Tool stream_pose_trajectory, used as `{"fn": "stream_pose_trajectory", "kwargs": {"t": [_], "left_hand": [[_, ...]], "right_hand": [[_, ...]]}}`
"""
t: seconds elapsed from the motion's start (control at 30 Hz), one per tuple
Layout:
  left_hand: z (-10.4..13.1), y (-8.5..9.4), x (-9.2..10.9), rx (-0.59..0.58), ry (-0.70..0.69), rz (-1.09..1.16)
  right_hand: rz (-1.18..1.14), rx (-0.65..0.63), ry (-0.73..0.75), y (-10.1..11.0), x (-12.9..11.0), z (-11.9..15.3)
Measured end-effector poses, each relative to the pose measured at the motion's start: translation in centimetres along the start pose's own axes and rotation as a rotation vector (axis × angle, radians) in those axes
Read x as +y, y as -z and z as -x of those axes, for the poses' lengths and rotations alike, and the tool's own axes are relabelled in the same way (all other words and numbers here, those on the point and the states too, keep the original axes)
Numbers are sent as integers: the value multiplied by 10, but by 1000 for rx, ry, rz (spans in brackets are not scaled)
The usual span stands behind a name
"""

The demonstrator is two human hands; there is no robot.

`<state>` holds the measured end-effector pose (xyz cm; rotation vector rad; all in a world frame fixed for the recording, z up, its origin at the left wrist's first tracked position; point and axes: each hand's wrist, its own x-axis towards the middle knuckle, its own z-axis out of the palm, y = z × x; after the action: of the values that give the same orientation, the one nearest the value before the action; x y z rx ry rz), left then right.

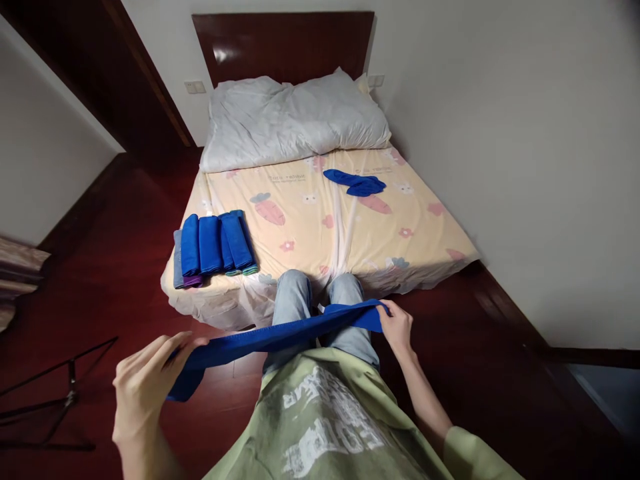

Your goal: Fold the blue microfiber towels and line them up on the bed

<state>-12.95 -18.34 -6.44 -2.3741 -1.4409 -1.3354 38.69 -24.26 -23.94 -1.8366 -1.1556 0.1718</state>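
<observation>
A long blue cloth (285, 333) is stretched nearly level across the front of my legs. My left hand (147, 373) grips its left end, and a loose flap hangs below the fingers. The right end is pinched in my right hand (397, 325), with a short piece drooping beside the fingertips. A small white tag shows on its upper edge near the knees. On the bed's front left corner lie several rolled or folded blue cloths (210, 245), with grey, purple and green ones partly under them. Another blue cloth (357, 182) lies crumpled farther back on the bed.
The bed (300, 247) has a patterned yellow sheet and a white quilt (295, 123) by the dark headboard (285, 47). A black tripod (71, 397) stands on the floor at left. A wall (500, 153) runs along the right.
</observation>
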Motion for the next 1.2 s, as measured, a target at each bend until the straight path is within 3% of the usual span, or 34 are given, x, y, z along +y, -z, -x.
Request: {"fn": "stream_pose_trajectory", "kwargs": {"t": [0.1, 0.2, 0.3, 0.4, 0.5, 0.57, 0.73, 0.93, 1.1, 1.2], "left_hand": [[-10, 8, -8, -245, -69, 30], [-26, 16, -10, -368, -65, 103], [-41, 17, -14, -327, -102, 77], [-52, 8, -28, -177, -144, -47], [-62, -10, -43, -16, -191, -194], [-71, -22, -50, 5, -191, -250], [-100, -36, -49, -44, -117, -286], [-110, -42, -53, -238, -185, -135], [-109, -60, -66, -316, -250, -136], [-116, -73, -71, -292, -244, -199]], "right_hand": [[-4, 9, 43, 24, 2, -29], [-29, -10, 120, 53, -5, -70], [-72, -81, 248, 81, -16, -110], [-77, -121, 386, 96, -26, -138], [-16, -33, 467, 95, -28, -152], [29, 48, 476, 90, -27, -157], [130, 218, 446, 95, -26, -177], [165, 309, 477, 138, -39, -199], [145, 236, 491, 163, -39, -200], [177, 213, 494, 171, -39, -200]]}}
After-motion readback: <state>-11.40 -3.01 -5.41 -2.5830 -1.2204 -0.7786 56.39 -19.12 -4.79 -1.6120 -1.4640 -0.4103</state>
